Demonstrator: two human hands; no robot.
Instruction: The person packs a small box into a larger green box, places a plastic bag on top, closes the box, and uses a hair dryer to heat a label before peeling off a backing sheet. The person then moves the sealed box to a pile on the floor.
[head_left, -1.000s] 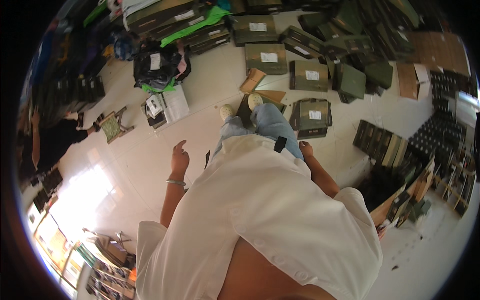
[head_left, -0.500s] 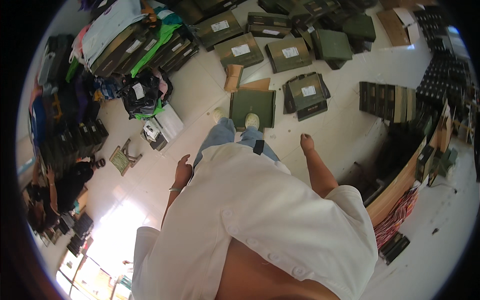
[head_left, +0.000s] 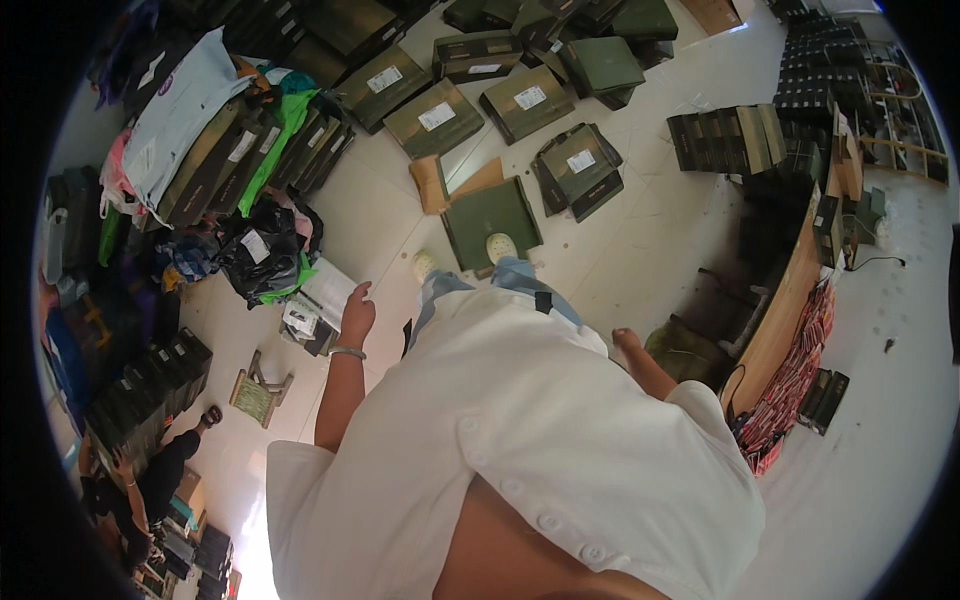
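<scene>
My left hand (head_left: 358, 315), with a bracelet at its wrist, is raised at my left side, fingers apart and nothing in them. Beyond it on the floor lie a white flat package (head_left: 330, 290) and a black plastic bag (head_left: 258, 250) with a white label. Close by my right hip hangs my right hand (head_left: 627, 343), small in view and partly behind my shirt; its fingers look curled in, with no object visible. At my feet, an open dark green box lid or tray (head_left: 490, 222) lies on the tiles, with brown cardboard (head_left: 430, 185) beside it.
Several labelled shoebox-like boxes (head_left: 435, 118) lie ahead, with two stacked ones (head_left: 580, 165) nearer. More boxes (head_left: 725, 140) stand in a row at right, near a wooden desk (head_left: 785, 290). A folding stool (head_left: 258, 392) and another person (head_left: 150, 490) are at left.
My view has turned and moved forward, shifting the boxes. My left hand has swung up and forward; my right hand has drawn back toward my hip.
</scene>
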